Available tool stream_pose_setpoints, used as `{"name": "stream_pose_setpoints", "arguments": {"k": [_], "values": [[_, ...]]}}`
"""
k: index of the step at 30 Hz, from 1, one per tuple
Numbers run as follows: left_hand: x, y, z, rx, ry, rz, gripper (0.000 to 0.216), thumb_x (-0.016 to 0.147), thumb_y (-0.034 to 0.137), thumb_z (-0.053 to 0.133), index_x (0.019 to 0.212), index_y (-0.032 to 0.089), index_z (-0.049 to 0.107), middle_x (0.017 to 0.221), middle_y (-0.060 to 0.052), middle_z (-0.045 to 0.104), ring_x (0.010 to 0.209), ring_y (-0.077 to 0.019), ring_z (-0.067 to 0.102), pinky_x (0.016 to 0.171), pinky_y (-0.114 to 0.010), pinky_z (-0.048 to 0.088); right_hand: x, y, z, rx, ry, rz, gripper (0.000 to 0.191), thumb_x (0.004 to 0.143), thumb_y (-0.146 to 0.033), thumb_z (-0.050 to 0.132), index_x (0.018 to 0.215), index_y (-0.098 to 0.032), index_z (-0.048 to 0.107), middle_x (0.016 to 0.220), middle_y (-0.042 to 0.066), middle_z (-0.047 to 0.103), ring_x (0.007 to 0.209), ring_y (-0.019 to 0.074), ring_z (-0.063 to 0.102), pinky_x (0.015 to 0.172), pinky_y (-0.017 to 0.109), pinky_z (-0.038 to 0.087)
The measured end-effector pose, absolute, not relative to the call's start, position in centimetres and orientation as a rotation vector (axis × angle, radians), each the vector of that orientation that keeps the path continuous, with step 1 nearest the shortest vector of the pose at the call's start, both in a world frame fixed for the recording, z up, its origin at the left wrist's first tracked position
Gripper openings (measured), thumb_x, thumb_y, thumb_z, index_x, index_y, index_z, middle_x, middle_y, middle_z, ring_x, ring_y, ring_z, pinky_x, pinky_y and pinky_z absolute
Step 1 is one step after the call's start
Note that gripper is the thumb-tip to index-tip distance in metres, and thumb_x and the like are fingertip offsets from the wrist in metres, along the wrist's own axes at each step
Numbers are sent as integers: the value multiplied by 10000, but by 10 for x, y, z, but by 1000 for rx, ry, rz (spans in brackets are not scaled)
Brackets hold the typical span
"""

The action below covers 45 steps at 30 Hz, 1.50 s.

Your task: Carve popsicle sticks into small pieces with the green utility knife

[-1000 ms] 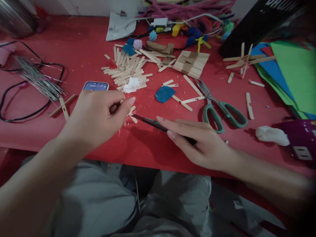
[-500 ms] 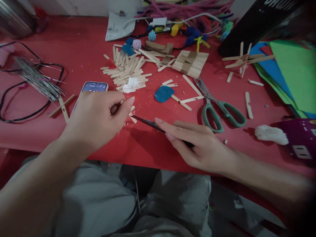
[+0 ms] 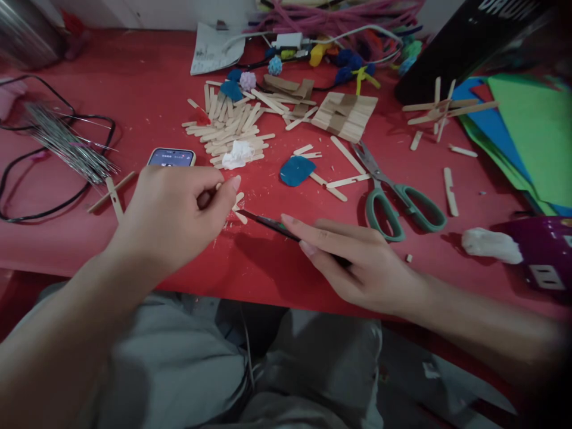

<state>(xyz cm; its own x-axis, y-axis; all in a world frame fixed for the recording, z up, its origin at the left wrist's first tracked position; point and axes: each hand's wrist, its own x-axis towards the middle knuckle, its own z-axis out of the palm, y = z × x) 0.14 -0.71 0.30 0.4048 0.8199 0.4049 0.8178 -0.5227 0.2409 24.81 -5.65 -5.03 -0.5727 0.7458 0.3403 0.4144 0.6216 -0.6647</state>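
My left hand (image 3: 179, 211) is closed in a pinch on a pale wooden craft stick (image 3: 240, 217), most of it hidden behind the thumb and fingers. My right hand (image 3: 353, 256) grips a dark craft knife (image 3: 277, 227), its thin blade pointing left. The blade's tip touches or nearly touches the stick just beyond my left thumb. Fine wood shavings lie on the red table (image 3: 268, 268) around the tip. A phone (image 3: 172, 157) with a lit screen sits partly behind my left hand.
Green-handled scissors (image 3: 397, 196) lie right of centre, near a blue scrap (image 3: 297, 171) and notched sticks. A pile of craft sticks (image 3: 232, 125) spreads behind my hands. Metal wires (image 3: 71, 140) lie left; coloured sheets (image 3: 531, 137) and a black bottle (image 3: 465, 47) stand right.
Almost nothing differs. Both hands keep nearly the same place, with the knife blade still at the stick; my left hand has shifted only very slightly.
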Motion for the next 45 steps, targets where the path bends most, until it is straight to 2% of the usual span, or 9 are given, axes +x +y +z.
{"name": "stream_pose_setpoints", "arguments": {"k": [18, 31, 36, 41, 45], "values": [[5, -8, 6, 2597, 1607, 716, 443, 856, 255, 542, 492, 172, 304, 462, 74, 185, 448, -54, 173, 463, -236, 179, 246, -57, -46, -900, -2267, 686, 484, 944, -68, 470, 1427, -73, 501, 809, 34, 584, 674, 98, 560, 630, 197, 494], [6, -10, 6, 2540, 1635, 692, 445, 866, 277, 508, 496, 194, 275, 461, 58, 189, 454, -90, 174, 486, -298, 200, 247, -56, -46, -915, -2269, 689, 484, 940, -76, 475, 1423, -52, 504, 775, 29, 564, 621, 97, 529, 586, 205, 482], [4, -8, 6, 2563, 1602, 702, 439, 859, 285, 525, 491, 192, 306, 451, 65, 200, 442, -78, 190, 482, -279, 195, 248, -53, -49, -875, -2226, 729, 473, 952, -89, 479, 1423, -103, 516, 785, 25, 594, 670, 102, 548, 626, 201, 496], [4, -9, 8, 2560, 1603, 630, 411, 847, 267, 518, 496, 196, 317, 448, 62, 218, 439, -84, 208, 487, -284, 203, 250, -54, -52, -877, -2226, 728, 489, 951, -105, 489, 1440, -133, 504, 748, 7, 546, 631, 104, 515, 588, 206, 486], [3, -9, 8, 2551, 1627, 635, 396, 864, 282, 488, 512, 204, 326, 449, 54, 246, 446, -100, 229, 508, -296, 219, 250, -54, -50, -873, -2220, 712, 486, 958, -111, 473, 1440, -171, 509, 759, 17, 579, 634, 112, 538, 582, 216, 495]]}}
